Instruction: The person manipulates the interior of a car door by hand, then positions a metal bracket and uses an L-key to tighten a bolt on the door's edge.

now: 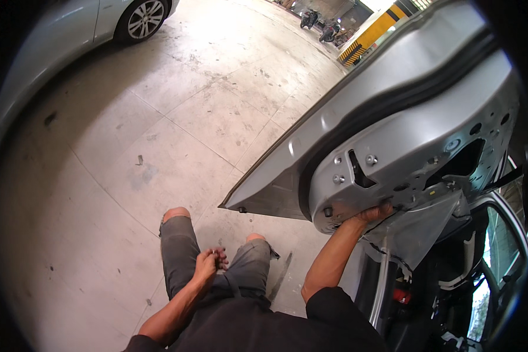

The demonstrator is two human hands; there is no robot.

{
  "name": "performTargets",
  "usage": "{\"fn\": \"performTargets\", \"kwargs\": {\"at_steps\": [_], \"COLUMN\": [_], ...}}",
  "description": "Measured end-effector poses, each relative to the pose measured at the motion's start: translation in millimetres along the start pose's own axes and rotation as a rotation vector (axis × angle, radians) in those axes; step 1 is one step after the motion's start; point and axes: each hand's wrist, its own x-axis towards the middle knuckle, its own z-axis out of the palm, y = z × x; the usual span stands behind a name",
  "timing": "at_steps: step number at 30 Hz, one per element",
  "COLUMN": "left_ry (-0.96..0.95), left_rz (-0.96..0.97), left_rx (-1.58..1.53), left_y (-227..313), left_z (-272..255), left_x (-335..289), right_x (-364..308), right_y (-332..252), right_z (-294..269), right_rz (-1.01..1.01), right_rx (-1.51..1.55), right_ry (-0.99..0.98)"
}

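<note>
A silver car door (387, 146) stands open on my right, its trim off and its bare metal inner panel showing holes, bolts and a black rubber seal. My right hand (374, 213) is up against this inner panel, beside a loose sheet of clear plastic film (419, 226). Its fingertips are hidden, so their grip does not show. Over my lap, away from the door, my left hand (210, 263) has its fingers curled in. Whether something small lies in them cannot be made out.
Another silver car (58, 58) is parked at the far left. Black wiring (396, 258) hangs below the film by the open car interior (428, 293). A yellow and black pillar (369, 35) and parked motorcycles (330, 30) stand far back on the pale tiled floor (182, 123).
</note>
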Motion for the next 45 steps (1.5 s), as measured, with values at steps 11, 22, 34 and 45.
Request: {"fn": "performTargets", "kwargs": {"at_steps": [11, 22, 34, 45], "left_ry": [-0.206, -0.421, -0.2, -0.253], "left_rz": [1.29, 1.571, 1.823, 1.986], "left_rx": [0.751, 0.582, 0.511, 0.88], "left_y": [206, 246, 214, 236], "left_z": [152, 234, 245, 228], "left_x": [-60, -60, -33, -33], "right_x": [3, 6, 5, 6], "right_y": [3, 2, 2, 4], "right_z": [12, 12, 13, 16], "right_rz": [0.012, 0.007, 0.008, 0.024], "right_rx": [-0.03, -0.02, -0.039, -0.04], "right_ry": [-0.004, 0.007, 0.043, 0.032]}}
